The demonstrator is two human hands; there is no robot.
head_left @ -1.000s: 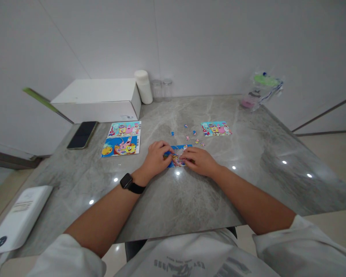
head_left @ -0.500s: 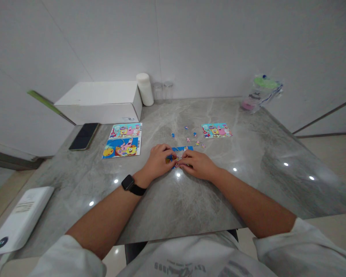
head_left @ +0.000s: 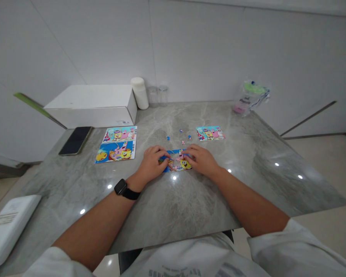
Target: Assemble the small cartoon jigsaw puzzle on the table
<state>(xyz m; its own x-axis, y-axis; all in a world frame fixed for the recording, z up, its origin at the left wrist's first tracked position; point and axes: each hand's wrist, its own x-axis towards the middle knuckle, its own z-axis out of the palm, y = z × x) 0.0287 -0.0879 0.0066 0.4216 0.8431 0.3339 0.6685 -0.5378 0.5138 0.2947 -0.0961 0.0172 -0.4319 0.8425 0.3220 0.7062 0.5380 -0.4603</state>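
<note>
A partly assembled cartoon jigsaw puzzle [head_left: 176,164] lies on the grey table between my two hands, with a pale gap in its middle. My left hand [head_left: 153,163] rests at its left edge, fingers bent and apart, thumb on the puzzle. On the upper right part of the puzzle lie the fingertips of my right hand [head_left: 202,160], thumb and forefinger apart; I see nothing held. Beyond the puzzle are several loose pieces: a blue piece [head_left: 168,138], another blue piece [head_left: 189,137] and a pink piece [head_left: 183,142] among them.
Picture cards [head_left: 118,144] lie left, a smaller card [head_left: 210,133] right. A phone [head_left: 75,141], white box [head_left: 89,111], white bottle [head_left: 140,93], two clear glasses [head_left: 162,96] and a bagged cup [head_left: 250,98] stand around the back. A white device [head_left: 14,227] sits front left.
My hands have drawn apart, uncovering more of the puzzle. Fewer loose pieces show to the right of the pink one. The whole view has shifted slightly.
</note>
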